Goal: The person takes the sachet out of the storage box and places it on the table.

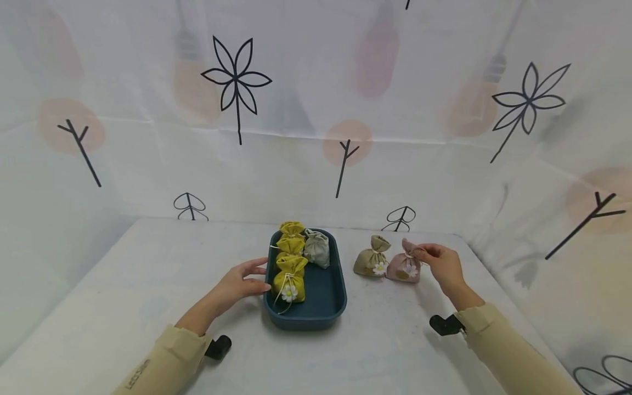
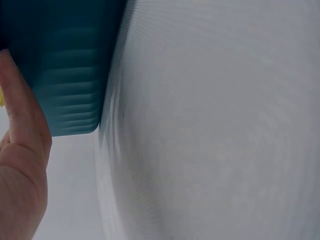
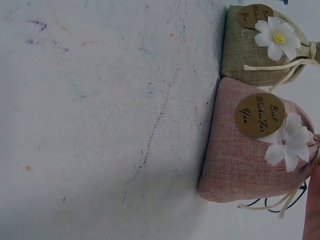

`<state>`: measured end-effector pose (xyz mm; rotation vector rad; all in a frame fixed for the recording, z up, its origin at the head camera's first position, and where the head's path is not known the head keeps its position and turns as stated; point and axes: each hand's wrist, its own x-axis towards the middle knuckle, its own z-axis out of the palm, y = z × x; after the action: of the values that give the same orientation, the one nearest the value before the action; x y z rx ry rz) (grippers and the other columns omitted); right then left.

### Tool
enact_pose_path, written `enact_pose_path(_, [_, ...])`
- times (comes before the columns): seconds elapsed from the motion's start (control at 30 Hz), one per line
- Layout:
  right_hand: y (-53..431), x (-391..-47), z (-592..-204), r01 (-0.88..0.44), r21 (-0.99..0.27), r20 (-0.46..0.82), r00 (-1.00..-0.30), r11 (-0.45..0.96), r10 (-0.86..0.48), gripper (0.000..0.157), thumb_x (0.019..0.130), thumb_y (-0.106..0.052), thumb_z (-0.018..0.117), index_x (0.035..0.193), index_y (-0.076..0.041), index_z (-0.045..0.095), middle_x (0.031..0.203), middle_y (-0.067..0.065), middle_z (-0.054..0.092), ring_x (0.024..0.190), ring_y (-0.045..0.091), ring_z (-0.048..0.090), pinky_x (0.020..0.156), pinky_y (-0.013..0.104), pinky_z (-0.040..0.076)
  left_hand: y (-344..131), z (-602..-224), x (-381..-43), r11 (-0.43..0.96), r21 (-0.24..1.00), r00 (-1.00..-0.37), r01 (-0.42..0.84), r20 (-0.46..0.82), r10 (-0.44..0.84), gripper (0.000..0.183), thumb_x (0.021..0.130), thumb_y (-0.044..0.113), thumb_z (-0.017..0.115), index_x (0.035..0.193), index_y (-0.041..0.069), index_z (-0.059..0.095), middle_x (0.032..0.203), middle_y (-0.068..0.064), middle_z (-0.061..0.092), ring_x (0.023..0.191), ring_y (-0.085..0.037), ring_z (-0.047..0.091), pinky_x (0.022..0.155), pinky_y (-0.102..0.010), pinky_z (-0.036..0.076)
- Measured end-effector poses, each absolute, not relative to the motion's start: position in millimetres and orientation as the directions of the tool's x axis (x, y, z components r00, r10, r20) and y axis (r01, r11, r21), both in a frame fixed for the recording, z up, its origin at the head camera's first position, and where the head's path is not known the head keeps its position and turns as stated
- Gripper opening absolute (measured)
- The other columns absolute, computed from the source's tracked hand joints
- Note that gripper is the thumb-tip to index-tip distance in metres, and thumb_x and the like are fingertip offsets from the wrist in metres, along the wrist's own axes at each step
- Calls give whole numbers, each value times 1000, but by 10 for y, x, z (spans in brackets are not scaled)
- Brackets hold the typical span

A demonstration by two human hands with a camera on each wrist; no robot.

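My right hand (image 1: 444,269) pinches the gathered neck of a pink drawstring pouch (image 1: 404,267) standing on the table. In the right wrist view the pink pouch (image 3: 250,155) bears a white cloth flower and a round brown "Best Wishes For You" tag. An olive-brown pouch (image 1: 369,262) sits right beside it on the left. My left hand (image 1: 237,285) rests against the left side of a dark teal tray (image 1: 321,307), fingers and thumb at its rim. Inside the tray lie two yellow pouches (image 1: 291,277) along the left and a grey pouch (image 1: 317,249) at the back right.
A white table (image 1: 375,351) carries everything, with a patterned white cloth (image 1: 296,175) hanging behind it. Small coloured specks mark the tabletop in the right wrist view. Black wrist mounts (image 1: 446,325) stick out near both sleeves.
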<state>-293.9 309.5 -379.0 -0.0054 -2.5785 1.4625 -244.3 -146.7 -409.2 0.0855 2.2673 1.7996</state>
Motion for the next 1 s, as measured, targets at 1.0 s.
enact_pose_path(1.0, [3303, -2665, -3861, 17, -834, 86, -983, 551, 161, 59, 88, -41, 62, 126, 4, 54, 115, 17, 60, 87, 3, 56, 90, 41, 44, -1469, -4093, -2429, 219, 970, -967, -108, -153, 201, 72, 78, 18, 76, 141, 16, 41, 128, -13, 49, 102, -22, 58, 84, -37, 51])
